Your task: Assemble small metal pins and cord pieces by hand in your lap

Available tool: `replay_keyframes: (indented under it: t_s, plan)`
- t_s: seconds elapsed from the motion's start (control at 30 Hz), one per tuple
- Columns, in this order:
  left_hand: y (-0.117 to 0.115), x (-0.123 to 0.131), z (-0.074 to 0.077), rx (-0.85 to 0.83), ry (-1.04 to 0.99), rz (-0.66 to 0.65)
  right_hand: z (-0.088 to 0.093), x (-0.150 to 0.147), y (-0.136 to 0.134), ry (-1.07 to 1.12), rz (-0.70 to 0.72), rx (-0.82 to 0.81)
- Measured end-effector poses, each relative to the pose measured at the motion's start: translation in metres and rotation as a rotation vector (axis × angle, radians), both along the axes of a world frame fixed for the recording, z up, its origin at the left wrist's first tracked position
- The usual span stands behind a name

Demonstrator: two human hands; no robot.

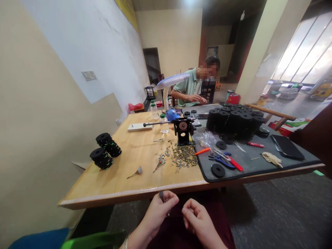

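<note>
Just in front of the table's near edge, my left hand is closed around a small dark-headed piece; a thin pale tip shows below the fingers. My right hand is beside it, fingers curled and thumb pressed to the forefinger. Whatever that pinch holds, if anything, is too small to make out. The hands are apart. On the wooden table beyond them lie a grey-headed bundle of thin wires and a similar multicoloured bundle. A heap of tiny dark-and-yellow pieces spreads near the mat.
A black hand-cranked winder stands mid-table. Black foam spools stand at left, with many more on the grey mat. Pliers, scissors and a phone lie there. Across sits another person beside a lamp.
</note>
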State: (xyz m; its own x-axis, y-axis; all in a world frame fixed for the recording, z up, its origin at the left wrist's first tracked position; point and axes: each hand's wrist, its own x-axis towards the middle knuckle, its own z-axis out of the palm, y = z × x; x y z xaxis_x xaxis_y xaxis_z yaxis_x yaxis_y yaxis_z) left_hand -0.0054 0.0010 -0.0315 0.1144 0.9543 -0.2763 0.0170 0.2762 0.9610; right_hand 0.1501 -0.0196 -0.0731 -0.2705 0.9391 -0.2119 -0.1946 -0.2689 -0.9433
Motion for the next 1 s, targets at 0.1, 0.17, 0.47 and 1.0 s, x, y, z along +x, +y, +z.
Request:
replay_keyframes:
  t_s: [0.1,0.17,0.47,1.0]
  plan:
    - [-0.001,0.000,0.002,0.077,0.078,-0.003,0.002,0.002,0.004,0.029,0.031,-0.026]
    - [-0.002,0.001,0.006,0.143,0.131,-0.016,0.004,0.003,0.007,0.099,0.024,-0.039]
    - [-0.005,0.005,0.011,0.178,0.174,-0.060,0.018,-0.003,0.014,0.097,0.065,-0.012]
    - [-0.009,-0.007,-0.007,-0.225,-0.230,-0.103,-0.006,-0.006,0.008,0.111,-0.147,-0.104]
